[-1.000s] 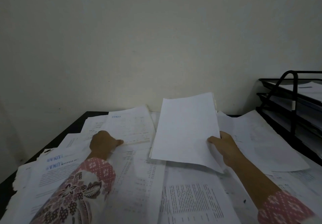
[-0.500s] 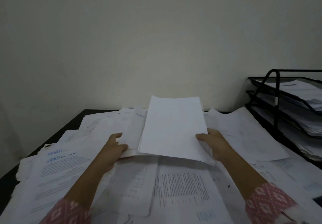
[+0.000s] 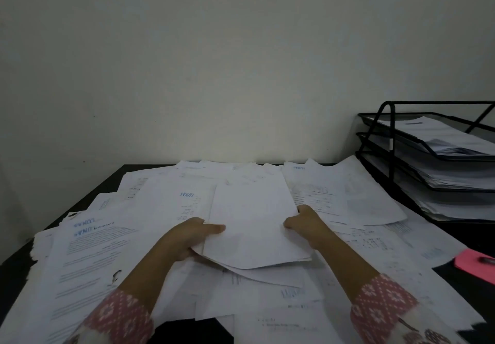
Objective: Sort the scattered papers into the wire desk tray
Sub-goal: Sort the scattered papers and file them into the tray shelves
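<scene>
A small stack of white sheets [image 3: 251, 223] is held low over the desk between both hands, blank side up. My left hand [image 3: 187, 236] grips its left edge, thumb lying on top. My right hand [image 3: 305, 223] grips its right edge with the fingers curled under. Many printed papers [image 3: 107, 250] lie scattered across the dark desk beneath and around the stack. The black three-tier wire desk tray [image 3: 388, 140] stands at the far right against the wall, each tier holding papers.
A pink item [image 3: 474, 262] with a dark object on it lies at the desk's right edge. The bare dark desk top [image 3: 104, 185] shows at the back left and near front. A plain wall rises right behind the desk.
My left hand left a sheet on the desk and took the stack's left edge. The stack has come down from upright to nearly flat over the papers. The view shifted right.
</scene>
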